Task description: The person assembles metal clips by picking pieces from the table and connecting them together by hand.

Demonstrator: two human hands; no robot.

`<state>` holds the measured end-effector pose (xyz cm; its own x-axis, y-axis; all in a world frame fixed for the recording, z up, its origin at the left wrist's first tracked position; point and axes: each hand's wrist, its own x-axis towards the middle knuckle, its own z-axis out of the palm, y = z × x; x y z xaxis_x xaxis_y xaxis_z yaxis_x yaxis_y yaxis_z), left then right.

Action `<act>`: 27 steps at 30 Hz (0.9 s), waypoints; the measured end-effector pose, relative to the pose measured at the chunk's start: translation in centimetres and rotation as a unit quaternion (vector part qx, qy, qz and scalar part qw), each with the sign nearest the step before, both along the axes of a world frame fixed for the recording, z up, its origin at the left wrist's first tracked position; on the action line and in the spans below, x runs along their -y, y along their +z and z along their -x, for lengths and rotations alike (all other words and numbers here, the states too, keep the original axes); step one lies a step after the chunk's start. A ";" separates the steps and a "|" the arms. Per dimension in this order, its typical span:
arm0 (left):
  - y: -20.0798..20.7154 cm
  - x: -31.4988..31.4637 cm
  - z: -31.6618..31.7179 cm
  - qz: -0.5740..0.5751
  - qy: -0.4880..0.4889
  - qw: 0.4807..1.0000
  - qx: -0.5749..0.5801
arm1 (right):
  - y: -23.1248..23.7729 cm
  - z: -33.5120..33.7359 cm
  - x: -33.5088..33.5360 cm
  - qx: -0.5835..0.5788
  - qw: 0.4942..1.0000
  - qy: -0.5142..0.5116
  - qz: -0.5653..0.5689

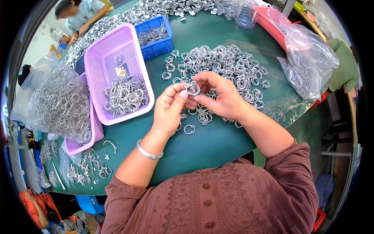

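My left hand (167, 109) pinches a silver ring-shaped metal piece (193, 90) between thumb and fingers, over the near edge of a heap. Curled around the same piece from the other side, my right hand (221, 96) has its thumb and index finger at the ring's rim. Under and beyond my hands spreads a loose pile of similar silver ring pieces (222, 62). One single ring piece (189, 129) lies apart on the green table (202, 144), just nearer to me than the pile. My fingers partly hide the held piece.
To the left stands a purple basket (91, 78) partly filled with ring pieces, with a blue bin (165, 48) behind it. A full plastic bag (58, 101) sits farther left; another bag (307, 58) lies right, by a pink basket (272, 27). A person (83, 15) works at the far left.
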<state>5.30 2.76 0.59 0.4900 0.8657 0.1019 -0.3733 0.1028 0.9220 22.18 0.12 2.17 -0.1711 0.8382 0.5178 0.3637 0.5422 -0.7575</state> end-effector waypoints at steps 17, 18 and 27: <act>-0.5 -0.4 0.3 0.030 -0.029 0.999 0.035 | -0.3 0.1 -0.2 -0.052 0.998 0.017 -0.007; -0.5 -0.4 0.3 0.030 -0.031 0.998 0.037 | -0.4 0.1 -0.2 -0.056 0.998 0.018 -0.007; -0.4 -0.4 0.3 0.037 -0.037 0.998 0.035 | -0.5 0.1 -0.3 -0.079 0.996 0.029 -0.005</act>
